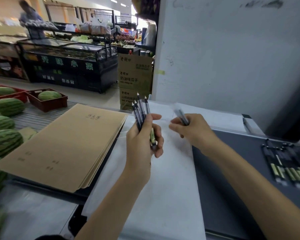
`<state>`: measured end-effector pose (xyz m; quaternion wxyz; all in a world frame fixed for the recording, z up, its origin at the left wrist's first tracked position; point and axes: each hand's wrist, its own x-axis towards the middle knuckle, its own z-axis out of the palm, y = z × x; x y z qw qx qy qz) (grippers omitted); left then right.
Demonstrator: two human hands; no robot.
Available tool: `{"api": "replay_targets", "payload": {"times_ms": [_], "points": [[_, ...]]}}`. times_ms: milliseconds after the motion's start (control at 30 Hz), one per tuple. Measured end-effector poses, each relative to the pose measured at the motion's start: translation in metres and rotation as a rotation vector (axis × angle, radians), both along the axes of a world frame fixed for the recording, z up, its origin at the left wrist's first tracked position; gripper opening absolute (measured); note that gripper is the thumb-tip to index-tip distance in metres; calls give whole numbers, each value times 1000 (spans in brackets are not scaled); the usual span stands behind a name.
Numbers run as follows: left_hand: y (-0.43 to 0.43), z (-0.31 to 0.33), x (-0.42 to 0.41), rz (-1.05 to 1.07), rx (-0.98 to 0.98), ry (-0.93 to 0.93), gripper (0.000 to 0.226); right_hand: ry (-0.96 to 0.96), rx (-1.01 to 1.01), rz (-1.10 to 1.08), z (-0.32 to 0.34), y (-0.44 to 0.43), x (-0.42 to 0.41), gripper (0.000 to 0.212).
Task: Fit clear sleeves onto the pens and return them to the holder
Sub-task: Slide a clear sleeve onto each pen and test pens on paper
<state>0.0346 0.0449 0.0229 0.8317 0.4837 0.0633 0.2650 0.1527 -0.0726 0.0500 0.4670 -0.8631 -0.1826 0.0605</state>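
Left hand (142, 142): held raised over the desk (232, 170) near the middle of the view; its grip is clamped on a bundle of pens.
Bundle of pens (141, 110): dark barrels are fanned out of the fist, tips pointed toward 12 o'clock; a greenish lower end is seen between the curled fingers.
Right hand (194, 130): held at 3 o'clock of the left hand, close but apart from it; its grip is closed round a single pen.
Single pen (184, 116): tilted toward 11 o'clock; its upper end is lost in blur.
Row of pens (287, 163): laid side by side on the dark desk at 4 o'clock, well apart from both hands.
White sheet (163, 187): spread over the desk beneath both hands.
Kraft notebooks (64, 146): stacked at 9 o'clock, just beside the sheet.
Watermelons (5, 141): piled along the 9 o'clock edge; another is seen in a red crate (47, 104) at 10 o'clock.
Cardboard boxes (135, 75): stacked at 12 o'clock, beyond the desk.
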Motion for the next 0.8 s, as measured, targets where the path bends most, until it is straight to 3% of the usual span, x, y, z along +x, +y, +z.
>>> {"api": "replay_targets", "payload": {"times_ms": [100, 200, 300, 400, 600, 800], "points": [[-3, -1, 1, -109, 57, 34, 28, 315, 324, 3, 11, -24, 2, 30], [-9, -2, 5, -145, 116, 90, 26, 460, 457, 136, 7, -45, 4, 33], [-13, -3, 7, -159, 130, 122, 23, 499, 530, 184, 1, -54, 9, 36], [-13, -4, 8, -167, 144, 153, 23, 532, 628, 190, -1, -59, 14, 21], [-13, -7, 5, -217, 138, 206, 23, 573, 721, 144, -1, -62, 12, 10], [-18, -8, 6, -220, 260, 212, 24, 588, 840, 142, 2, -62, 11, 23]]}}
